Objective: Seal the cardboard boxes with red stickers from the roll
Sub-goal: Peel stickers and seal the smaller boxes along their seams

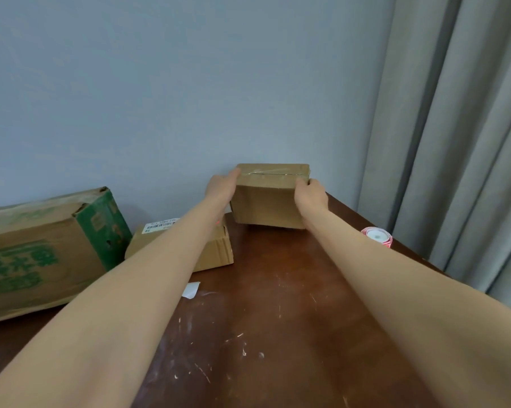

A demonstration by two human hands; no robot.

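Both hands hold the small box (267,201) at 12 o'clock on the surface (277,304), close to the wall. The left hand (220,187) presses its left side with the visible fingers straight. The right hand (311,195) curls its fingers over the top right edge. Its top seam shows no red sticker. The roll of red stickers (377,236) lies apart at 2 o'clock. A flat box (216,251) at 10 o'clock shows a red fleck, perhaps a sticker. The large green-printed box (42,248) at 9 o'clock shows none, so most sealing probably remains.
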